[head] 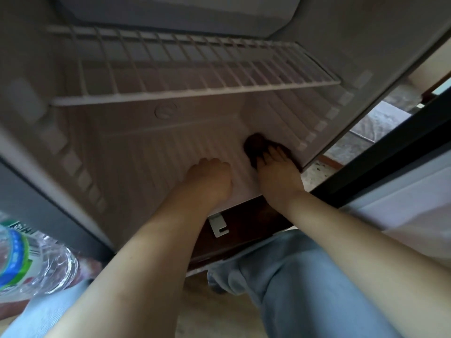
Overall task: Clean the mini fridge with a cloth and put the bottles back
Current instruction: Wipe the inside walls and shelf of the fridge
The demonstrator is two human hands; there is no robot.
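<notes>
Mini fridge point(146, 154) interior, ribbed white floor, both of my hands reaching in.

- Wire shelf point(195, 69): white, bare, spanning the cabinet above and beyond both hands.
- Right hand point(278, 172): palm down near the floor's right front corner, fingers spread and fairly straight, pressing on the cloth.
- Cloth point(255, 145): dark brown, bunched, lying on the fridge floor under and just beyond the right fingertips, close to the right wall.
- Left hand point(210, 176): resting on the ribbed floor just left of the right hand, apart from the cloth. Only its back and knuckles show; I cannot tell whether the fingers are curled or flat. Nothing visible in it.
- Water bottle point(22, 250): clear plastic, green and blue label, outside the fridge, well left of and nearer me than the left hand.
- Jeans point(305, 276): light blue, below the right forearm.
</notes>
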